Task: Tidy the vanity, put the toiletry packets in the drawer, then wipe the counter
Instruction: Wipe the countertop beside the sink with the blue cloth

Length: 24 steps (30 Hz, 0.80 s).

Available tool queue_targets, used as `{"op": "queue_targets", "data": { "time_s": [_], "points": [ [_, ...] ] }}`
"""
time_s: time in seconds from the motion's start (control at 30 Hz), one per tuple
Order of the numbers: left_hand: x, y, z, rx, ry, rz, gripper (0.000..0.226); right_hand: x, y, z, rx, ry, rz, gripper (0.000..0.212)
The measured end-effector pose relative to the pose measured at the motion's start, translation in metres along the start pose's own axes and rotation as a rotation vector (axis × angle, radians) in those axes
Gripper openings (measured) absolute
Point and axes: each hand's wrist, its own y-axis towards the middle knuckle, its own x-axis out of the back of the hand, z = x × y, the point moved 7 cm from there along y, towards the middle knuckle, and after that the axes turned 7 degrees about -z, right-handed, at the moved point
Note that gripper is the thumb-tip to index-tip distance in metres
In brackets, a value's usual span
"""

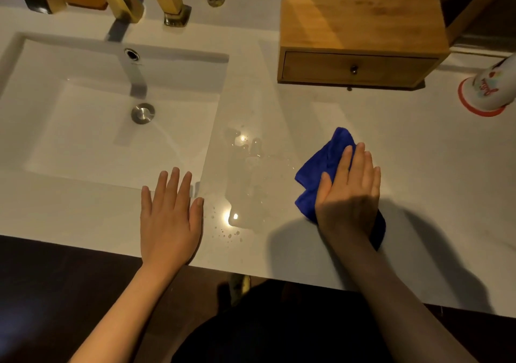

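Your left hand [171,217] lies flat at the sink's [25,150] 5 o'clock corner, fingers together, gripping nothing; the puddle [245,184] sits between your hands; your right hand [349,189] presses the blue cloth [321,167] flat, fingers together. At 1 o'clock the drawer [357,68] is shut, no packets visible. Sweep carelessly towards 6 o'clock and water could run off the counter [418,167] edge.

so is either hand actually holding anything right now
Neither grips anything. The right hand presses flat on the blue cloth, covering its near end; the left hand lies flat on the counter.
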Motion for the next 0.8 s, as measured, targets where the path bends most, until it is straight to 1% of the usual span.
{"op": "queue_targets", "data": {
  "time_s": [0.17,0.3,0.4,0.5,0.8],
  "points": [
    [0.0,-0.001,0.0,0.004,-0.013,0.008,0.062,-0.006,0.015,0.017,-0.021,0.009,-0.024,0.052],
    [0.0,0.0,0.0,0.013,-0.005,0.016,0.061,-0.016,0.028,0.035,0.02,-0.012,0.033,0.053],
    [0.001,0.0,-0.001,0.017,-0.007,0.017,0.061,-0.021,0.04,0.054,0.093,-0.059,0.078,0.056],
    [0.0,0.0,0.0,0.016,-0.006,0.021,0.06,-0.029,0.055,0.076,0.204,-0.061,0.209,0.061],
    [-0.003,0.001,0.0,0.025,-0.005,0.036,0.061,-0.036,0.083,0.142,0.465,0.117,0.174,0.057]
  ]
}}
